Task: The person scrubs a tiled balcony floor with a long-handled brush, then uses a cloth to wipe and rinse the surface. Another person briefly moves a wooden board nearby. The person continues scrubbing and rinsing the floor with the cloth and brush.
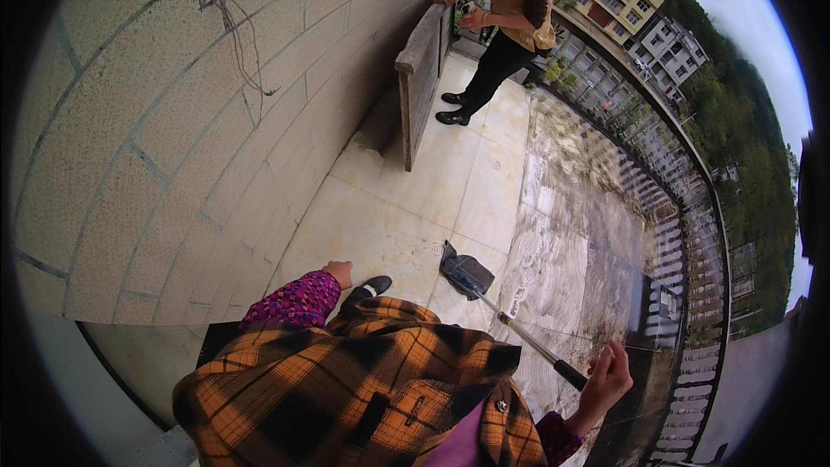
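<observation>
My right hand (607,377) is at the black grip at the upper end of a long-handled mop (529,338), its fingers loosely bent around the handle; part of the grasp is hidden. The metal pole slants down to a dark grey, cloth-like mop head (468,274) on the pale tiled floor (406,207). My left hand (340,273) hangs low at my left side, above the floor and close to my shoe (377,284). Its fingers are curled in, and nothing shows in them.
A person (519,0) ahead grips a wooden board (421,78) standing on edge beside the tiled wall (199,121). Loose wires (238,35) hang from a wall box. Wet, streaky floor (553,268) lies to the right, bounded by a balustrade (683,233).
</observation>
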Demonstrator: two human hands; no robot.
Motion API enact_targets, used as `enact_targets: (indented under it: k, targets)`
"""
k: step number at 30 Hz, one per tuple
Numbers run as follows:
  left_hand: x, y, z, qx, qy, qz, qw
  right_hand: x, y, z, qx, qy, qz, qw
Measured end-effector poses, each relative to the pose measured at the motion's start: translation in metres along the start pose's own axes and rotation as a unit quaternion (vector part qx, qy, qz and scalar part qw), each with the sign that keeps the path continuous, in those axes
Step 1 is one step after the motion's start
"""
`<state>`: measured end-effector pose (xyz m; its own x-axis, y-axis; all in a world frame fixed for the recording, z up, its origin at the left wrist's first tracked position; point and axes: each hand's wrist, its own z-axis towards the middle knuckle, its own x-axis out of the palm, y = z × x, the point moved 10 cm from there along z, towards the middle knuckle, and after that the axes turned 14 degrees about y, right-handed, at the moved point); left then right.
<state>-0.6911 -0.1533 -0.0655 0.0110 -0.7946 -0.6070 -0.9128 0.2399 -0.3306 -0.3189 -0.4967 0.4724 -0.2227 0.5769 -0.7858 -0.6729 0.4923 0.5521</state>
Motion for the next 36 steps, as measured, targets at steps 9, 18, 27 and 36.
enact_targets:
  k: [9, 18, 27, 36]
  targets:
    - [0.005, -0.018, 0.001, 0.009, -0.016, -0.025, 1.000, 0.009, 0.009, 0.013, 0.001, 0.035, -0.028, 0.999]
    - [0.015, 0.008, -0.010, -0.040, -0.008, -0.070, 0.997, 0.015, -0.003, 0.026, -0.037, 0.054, -0.063, 0.996]
    - [0.029, 0.011, -0.019, -0.064, 0.000, -0.101, 0.993, -0.002, -0.020, 0.027, -0.023, 0.055, -0.265, 0.962]
    - [0.028, 0.022, -0.027, -0.074, 0.022, -0.059, 0.995, -0.033, -0.037, 0.011, 0.019, 0.028, -0.326, 0.945]
